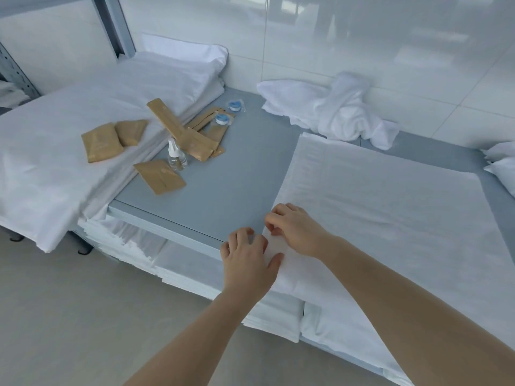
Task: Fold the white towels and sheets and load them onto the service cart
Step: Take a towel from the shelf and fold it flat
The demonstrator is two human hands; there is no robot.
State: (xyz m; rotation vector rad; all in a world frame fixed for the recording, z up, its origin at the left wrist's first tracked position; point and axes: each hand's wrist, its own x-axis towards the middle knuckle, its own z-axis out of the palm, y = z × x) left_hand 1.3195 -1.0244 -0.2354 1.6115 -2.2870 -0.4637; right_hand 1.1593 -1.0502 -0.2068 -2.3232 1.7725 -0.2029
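A white sheet (390, 213) lies spread flat over the right part of the grey table top (223, 174), its near edge hanging over the front. Both hands meet at the sheet's near left corner. My left hand (248, 263) pinches the corner edge between thumb and curled fingers. Just above it, my right hand (295, 229) grips the same edge with bent fingers. A crumpled white towel (342, 112) lies at the back by the wall.
Folded white linen (69, 151) covers the left end, with several tan packets (101, 142), a small spray bottle (175, 156) and blue-capped items (223, 118) on and beside it. Stacks of folded linen (178, 266) fill the shelf below. A metal rack (16, 71) stands far left.
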